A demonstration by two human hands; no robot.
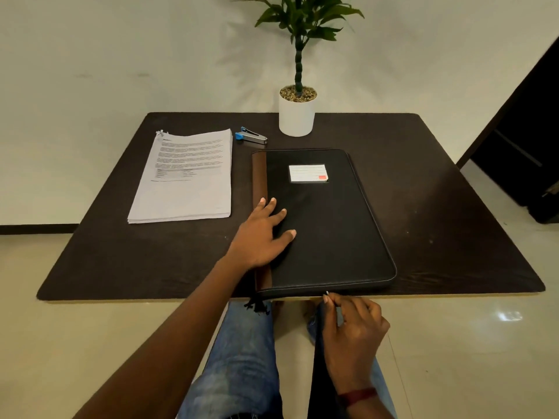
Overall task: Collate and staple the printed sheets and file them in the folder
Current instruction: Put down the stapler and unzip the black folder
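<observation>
On the table (pixel 438 207), at its near edge, black folder (pixel 326 231) with brown spine, left hand (pixel 260 237) flat on it, grip slack, right hand (pixel 354 325) pinching its zip pull (pixel 327 294), sheets (pixel 184 182), stapler (pixel 251 136), potted plant (pixel 297 116) behind.

folder (pixel 326 222) black, closed, flat | sheets (pixel 187 182) stacked beside | stapler (pixel 251 137) blue, beyond

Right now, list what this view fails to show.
Head view only:
Inside of the folder: hidden by its closed cover.
Print on the sheets: too small to read.
Zip pull: mostly covered by pinching fingers of the right hand.
Label writing: blurred.
</observation>
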